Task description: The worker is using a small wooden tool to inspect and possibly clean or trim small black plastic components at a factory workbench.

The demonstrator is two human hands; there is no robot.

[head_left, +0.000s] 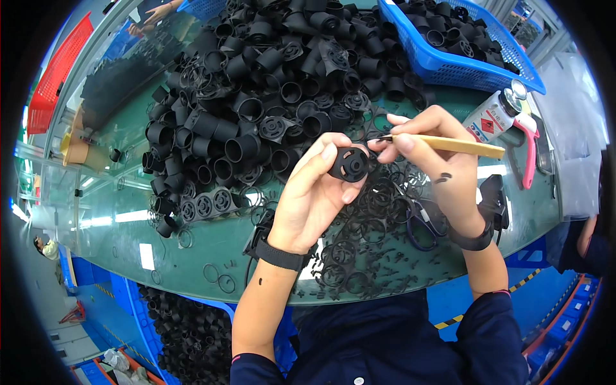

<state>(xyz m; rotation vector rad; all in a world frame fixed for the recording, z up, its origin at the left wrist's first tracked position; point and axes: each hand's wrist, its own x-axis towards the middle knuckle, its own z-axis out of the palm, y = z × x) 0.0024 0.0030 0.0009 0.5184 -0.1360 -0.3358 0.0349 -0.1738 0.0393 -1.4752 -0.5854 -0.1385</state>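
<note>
Over a green glass-topped table [115, 218], a worker's left hand [314, 192] pinches a small round black plastic cap with cut-out holes [350, 164], fingers and thumb clamped on its rim so that its open face looks up toward the camera. The right hand [436, 154] grips a slim tan wooden stick [449, 145], its fingers closed tight around the shaft. The stick lies nearly level, its long axis running left to right, and its dark tip points at the cap's right edge, just beside it; whether it touches cannot be told. The cap therefore sits directly left of the stick's tip. Behind the hands lies a heap of black plastic tube pieces [256, 96]; thin black rubber rings [359, 256] litter the table below them.
</note>
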